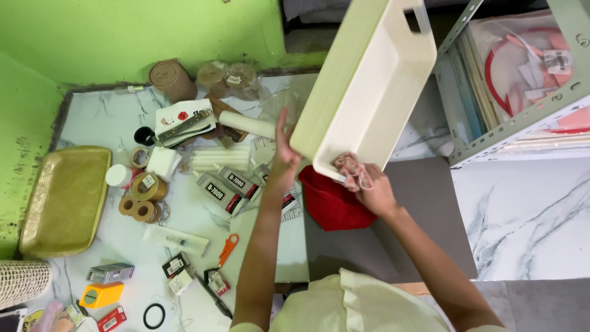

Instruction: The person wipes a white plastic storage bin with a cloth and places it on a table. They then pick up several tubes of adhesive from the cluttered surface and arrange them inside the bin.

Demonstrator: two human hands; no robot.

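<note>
My left hand (pixel 284 154) presses flat against the green outer side of a cream plastic bin (pixel 375 80) and holds it tilted up on end. The bin has a cut-out handle at its far end. My right hand (pixel 369 187) grips a small pink cloth (pixel 348 167) and presses it against the bin's inside near the lower rim. Just below the bin lies a red fabric bundle (pixel 332 203) on a grey mat (pixel 424 209).
Craft supplies crowd the marble floor at left: tape rolls (pixel 142 197), glue tubes (pixel 222 187), white sticks (pixel 220 158), an orange cutter (pixel 228 247), small boxes. A gold tray (pixel 64 200) lies far left. A grey metal shelf (pixel 522 80) with bagged items stands at right.
</note>
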